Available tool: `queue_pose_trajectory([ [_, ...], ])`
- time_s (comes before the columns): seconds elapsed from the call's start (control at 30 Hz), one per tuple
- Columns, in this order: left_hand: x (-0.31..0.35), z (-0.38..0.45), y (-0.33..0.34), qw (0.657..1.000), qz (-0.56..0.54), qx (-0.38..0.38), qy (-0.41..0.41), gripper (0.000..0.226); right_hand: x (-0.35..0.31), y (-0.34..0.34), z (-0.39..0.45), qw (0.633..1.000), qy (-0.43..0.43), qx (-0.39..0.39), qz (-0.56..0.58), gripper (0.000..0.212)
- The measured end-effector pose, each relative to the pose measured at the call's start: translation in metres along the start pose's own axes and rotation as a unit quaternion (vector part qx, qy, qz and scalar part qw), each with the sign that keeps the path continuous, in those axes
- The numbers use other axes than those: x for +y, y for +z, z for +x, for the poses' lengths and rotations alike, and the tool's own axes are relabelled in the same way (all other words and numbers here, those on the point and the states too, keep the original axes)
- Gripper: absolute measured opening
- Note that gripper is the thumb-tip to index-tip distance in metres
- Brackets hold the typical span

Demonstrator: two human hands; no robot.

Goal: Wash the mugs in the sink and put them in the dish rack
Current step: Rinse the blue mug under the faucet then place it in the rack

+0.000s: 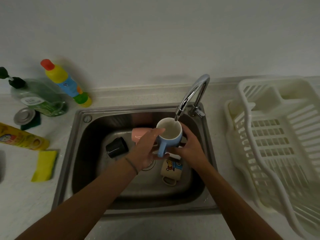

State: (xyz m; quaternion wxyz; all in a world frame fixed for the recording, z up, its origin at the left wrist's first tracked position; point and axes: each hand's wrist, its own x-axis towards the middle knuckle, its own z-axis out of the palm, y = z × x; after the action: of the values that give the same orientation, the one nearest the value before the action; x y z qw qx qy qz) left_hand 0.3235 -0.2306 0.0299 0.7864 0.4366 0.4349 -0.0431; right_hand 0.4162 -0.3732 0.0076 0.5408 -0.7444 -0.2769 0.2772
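I hold a blue mug (168, 135) with a white inside upright under the tap (192, 94), and water runs into it. My right hand (188, 148) grips the mug's body from the right and below. My left hand (149, 149) lies against its left side, fingers straight along the rim, thumb near the handle. In the steel sink (83, 153) lie a pink mug (138, 135), a black mug (116, 147) on its side and a cream cartoon mug (171, 168). The white dish rack (277, 144) stands on the right counter.
On the left counter stand a green soap pump bottle (38, 99) and a yellow bottle with a red cap (67, 84). A metal sink strainer (24, 116) rests on a green sponge; a yellow tube (22, 137) and a yellow cloth (45, 165) lie nearby.
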Motion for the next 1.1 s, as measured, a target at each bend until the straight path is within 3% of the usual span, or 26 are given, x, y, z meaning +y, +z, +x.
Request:
queue_pose_trajectory([
  [0.37, 0.019, -0.003, 0.011, 1.0, 0.014, -0.01, 0.001, 0.019, -0.003, -0.007, 0.003, 0.999, -0.022, 0.042, -0.022, 0.086],
  [0.5, 0.013, -0.001, 0.013, 0.999, 0.036, 0.001, 0.015, 0.035, 0.001, -0.002, -0.001, 0.999, -0.005, 0.053, -0.006, 0.087],
  [0.73, 0.004, 0.004, 0.001, 0.999, -0.032, 0.017, -0.017, 0.078, 0.0, 0.006, -0.002, 0.999, 0.016, 0.029, -0.011, 0.083],
  [0.83, -0.009, 0.008, 0.0, 0.998, -0.051, 0.02, -0.03, 0.074, -0.001, 0.009, -0.017, 0.994, 0.07, 0.071, -0.041, 0.066],
  [0.93, -0.018, 0.007, -0.001, 0.998, -0.057, 0.02, -0.027, 0.036, -0.006, 0.015, -0.037, 0.984, 0.121, 0.115, -0.062, 0.022],
  [0.97, -0.021, 0.007, -0.002, 0.997, -0.066, 0.016, -0.028, 0.023, -0.007, 0.018, -0.042, 0.984, 0.131, 0.102, -0.066, 0.014],
  [1.1, -0.031, 0.003, -0.003, 0.995, -0.077, 0.048, -0.041, 0.013, -0.01, 0.042, -0.05, 0.985, 0.155, 0.004, -0.079, 0.007],
])
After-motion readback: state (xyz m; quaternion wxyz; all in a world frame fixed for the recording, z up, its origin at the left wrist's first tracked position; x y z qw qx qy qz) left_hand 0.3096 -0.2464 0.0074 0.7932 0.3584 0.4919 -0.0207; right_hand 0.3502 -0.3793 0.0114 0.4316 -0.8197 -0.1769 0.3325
